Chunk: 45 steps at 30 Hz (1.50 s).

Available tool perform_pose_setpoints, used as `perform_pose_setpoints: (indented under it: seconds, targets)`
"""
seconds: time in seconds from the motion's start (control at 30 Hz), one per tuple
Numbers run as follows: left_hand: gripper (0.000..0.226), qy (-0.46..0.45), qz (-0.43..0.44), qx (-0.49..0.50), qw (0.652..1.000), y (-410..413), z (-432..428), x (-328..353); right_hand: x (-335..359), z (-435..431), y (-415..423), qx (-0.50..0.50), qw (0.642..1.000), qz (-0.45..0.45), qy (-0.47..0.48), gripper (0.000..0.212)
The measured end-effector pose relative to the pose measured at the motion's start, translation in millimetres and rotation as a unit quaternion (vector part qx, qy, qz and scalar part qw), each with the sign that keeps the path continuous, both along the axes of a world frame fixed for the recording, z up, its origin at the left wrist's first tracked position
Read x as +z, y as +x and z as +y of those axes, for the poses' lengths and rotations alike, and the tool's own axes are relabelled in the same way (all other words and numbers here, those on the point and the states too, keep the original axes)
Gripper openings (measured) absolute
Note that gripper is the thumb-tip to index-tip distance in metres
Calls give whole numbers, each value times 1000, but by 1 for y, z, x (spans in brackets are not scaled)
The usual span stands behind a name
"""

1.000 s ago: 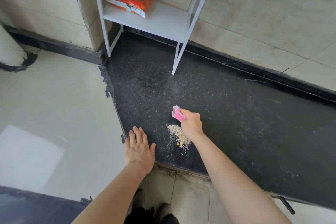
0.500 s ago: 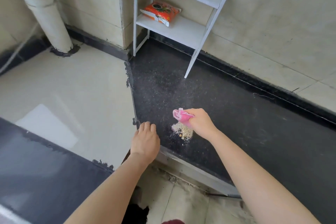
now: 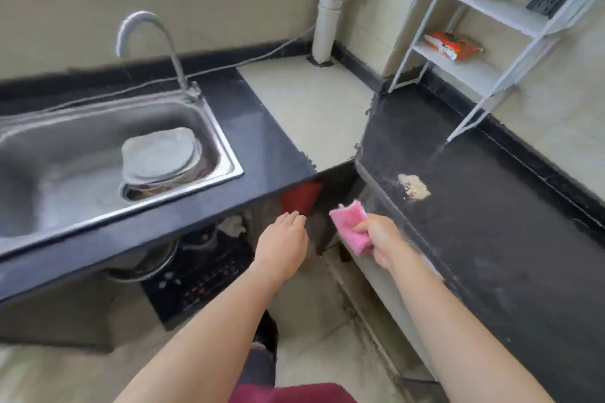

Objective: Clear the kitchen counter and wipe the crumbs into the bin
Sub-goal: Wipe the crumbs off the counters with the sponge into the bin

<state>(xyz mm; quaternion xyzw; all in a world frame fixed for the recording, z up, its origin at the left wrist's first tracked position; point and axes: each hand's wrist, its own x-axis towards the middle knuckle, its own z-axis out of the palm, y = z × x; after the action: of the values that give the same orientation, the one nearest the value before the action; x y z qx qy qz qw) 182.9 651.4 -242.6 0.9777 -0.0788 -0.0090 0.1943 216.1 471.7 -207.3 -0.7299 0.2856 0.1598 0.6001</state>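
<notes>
Our right hand [image 3: 379, 239] is curled round a pink cloth [image 3: 348, 227], held off the front edge of the dark bench [image 3: 491, 255] and not touching it. The crumbs [image 3: 413, 187] lie in one small pale heap on that bench, near its front edge, at about one o'clock from the cloth. Our left hand [image 3: 284, 242] hangs in the gap between the two benches, fingers loosely bent and holding nothing. A red container [image 3: 302, 201] sits in shadow under the bench at its twelve o'clock, though we cannot tell whether it is the bin. At ten o'clock, the steel sink [image 3: 98, 127] holds stacked plates [image 3: 160, 157]. On the white rack [image 3: 465, 70], far off at one o'clock, lies an orange packet [image 3: 453, 46].
</notes>
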Motion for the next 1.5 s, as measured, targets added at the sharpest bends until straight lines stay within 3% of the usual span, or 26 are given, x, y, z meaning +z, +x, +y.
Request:
perform_pose_setpoints:
  seconds: [0.23, 0.43, 0.5, 0.6, 0.83, 1.07, 1.23, 1.33, 1.4, 1.43, 1.5]
  targets:
    - [32, -8, 54, 217, 975, -160, 128, 2, -12, 160, -103, 191, 979, 35, 58, 27]
    - [30, -24, 91, 369, 925, -283, 257, -10, -29, 316, -192, 325, 941, 68, 63, 42]
    - [30, -42, 90, 414, 905, -332, 309, -16, -39, 379, -228, 359, 925, 92, 81, 45]
    - [29, -60, 100, 467, 876, -403, 385, -24, -54, 466, -281, 404, 901, 135, 81, 32]
    - [31, -108, 110, 619, 770, -564, 517, -50, -89, 642, -416, 533, 827, 175, 38, 22]
    - [33, -198, 123, 758, 609, -668, 567, -99, -133, 748, -526, 656, 735, 169, -25, 26]
    - [37, -314, 143, 822, 453, -707, 578, -178, -200, 787, -572, 723, 666, 161, -95, 23]
    - [40, -366, 155, 840, 370, -722, 581, -246, -254, 798, -587, 741, 644, 155, -115, 21]
    - [43, -395, 157, 857, 291, -728, 578, -281, -278, 802, -592, 751, 631, 148, -128, 18]
    - [46, -409, 152, 869, 231, -732, 572, -312, -303, 801, -596, 755, 624, 153, -135, 15]
    - [50, -440, 131, 885, 80, -736, 566, -355, -338, 801, -599, 763, 613, 144, -147, 15]
